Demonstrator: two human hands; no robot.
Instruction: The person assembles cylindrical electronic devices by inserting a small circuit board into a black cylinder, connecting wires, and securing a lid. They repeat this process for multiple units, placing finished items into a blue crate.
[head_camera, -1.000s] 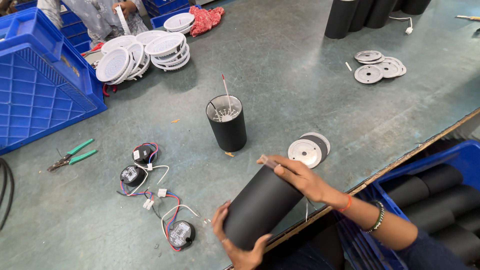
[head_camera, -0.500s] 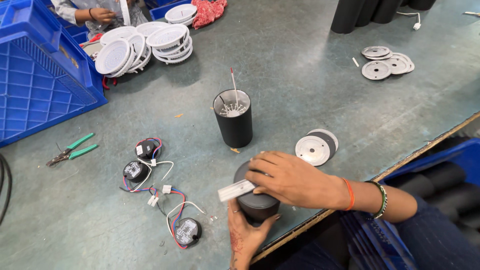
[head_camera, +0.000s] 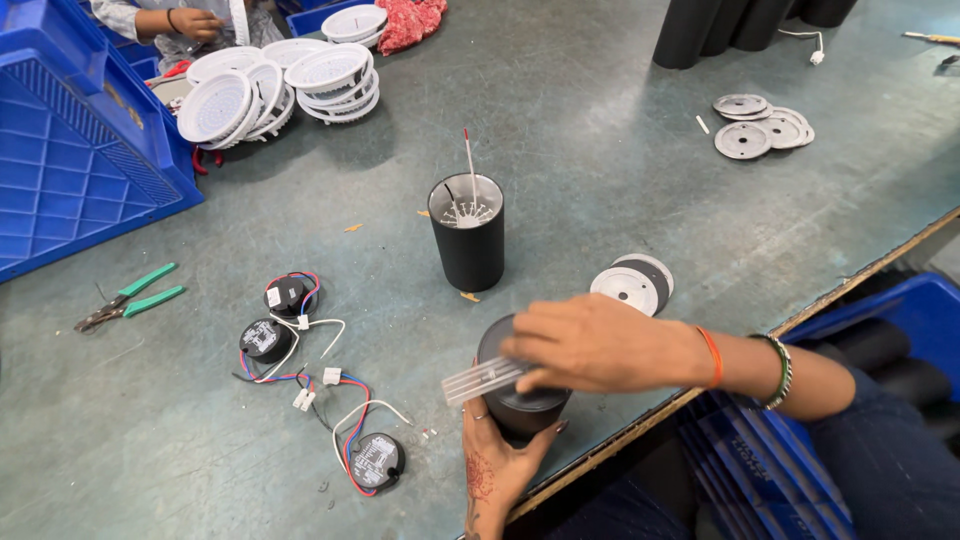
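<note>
A black cylindrical housing (head_camera: 520, 405) stands upright near the table's front edge. My left hand (head_camera: 497, 472) grips its lower side from below. My right hand (head_camera: 600, 345) lies across its open top and pinches a small pale ribbed strip (head_camera: 482, 380) that sticks out to the left. A second black cylinder (head_camera: 467, 240) stands just behind, with thin wires poking out of its top. To its right lie two white and black discs (head_camera: 630, 285).
Three round black drivers with coloured wires (head_camera: 300, 370) lie to the left, beside green pliers (head_camera: 130, 298). A blue crate (head_camera: 70, 160) and stacked white rings (head_camera: 270, 80) sit at the back left, near another person's hand (head_camera: 195, 22). Metal discs (head_camera: 760, 130) lie back right.
The black housing was tilted in both hands and now stands upright on the table. My right hand has moved over its top with the pale strip.
</note>
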